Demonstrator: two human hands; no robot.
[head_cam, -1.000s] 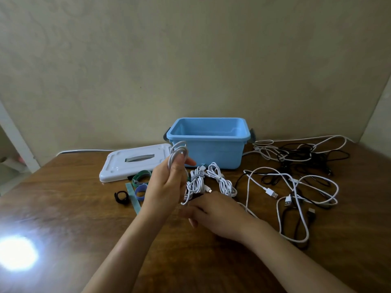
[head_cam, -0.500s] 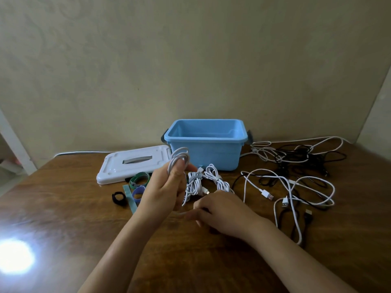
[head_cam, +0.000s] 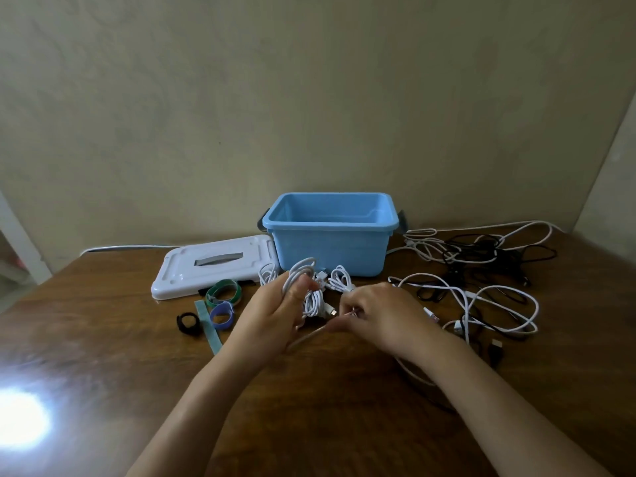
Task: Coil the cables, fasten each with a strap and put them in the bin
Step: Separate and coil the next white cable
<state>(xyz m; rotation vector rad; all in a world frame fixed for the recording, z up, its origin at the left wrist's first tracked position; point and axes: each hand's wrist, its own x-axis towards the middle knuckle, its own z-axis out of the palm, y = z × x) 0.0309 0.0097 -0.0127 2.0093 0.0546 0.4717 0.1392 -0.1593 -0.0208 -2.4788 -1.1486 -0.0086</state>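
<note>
Head view: left hand grips white cable coil; right hand pinches its loose tail; blue bin empty; straps unused; tangled cables remain right

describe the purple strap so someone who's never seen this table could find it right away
Start at the blue bin, then the white lid lying left of it. Nearer than the lid lie straps; the purple strap is the small rolled loop under the green roll, right of the black one.

No text, label, brand, number or sign can be read on anything here.
</note>
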